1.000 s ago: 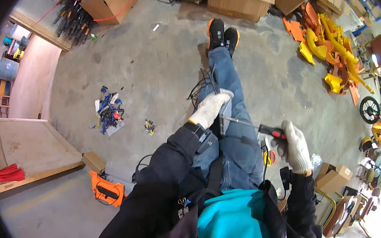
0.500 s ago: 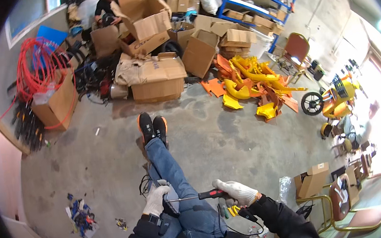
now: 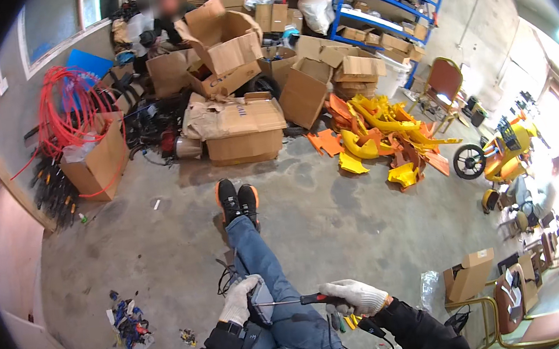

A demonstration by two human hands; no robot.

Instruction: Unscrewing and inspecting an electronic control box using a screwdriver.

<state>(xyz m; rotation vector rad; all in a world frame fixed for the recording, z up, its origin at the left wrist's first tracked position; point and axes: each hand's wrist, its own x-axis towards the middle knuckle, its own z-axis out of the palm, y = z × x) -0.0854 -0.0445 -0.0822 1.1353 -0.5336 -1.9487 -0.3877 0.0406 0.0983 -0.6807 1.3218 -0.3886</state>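
White knit gloves cover both hands. My left hand [image 3: 239, 300] is closed around the edge of a grey box-shaped device [image 3: 262, 299] with dark sides, held over my thighs. Dark cables [image 3: 225, 275] lie beside it. In my right hand [image 3: 357, 296] is a screwdriver [image 3: 312, 299] with a red and black handle. Its long thin shaft points left and crosses the device's face; whether the tip sits in a screw is too small to tell. Below the right hand are hand tools with yellow and green handles [image 3: 352, 321], partly hidden by the hand and sleeve.
Small coloured parts [image 3: 129, 323] lie on the floor at left. Ahead are cardboard boxes [image 3: 245, 137], a red cable coil [image 3: 69, 121] and yellow-orange plastic panels [image 3: 384, 129]. At right stand a chair [image 3: 511, 307], an open carton [image 3: 469, 276] and a yellow scooter [image 3: 505, 151]. Another person [image 3: 167, 12] sits far back.
The whole scene has shifted slightly right and down in the picture. More of the device's grey face shows. Both hands keep their holds, with the screwdriver still pointing at the device.
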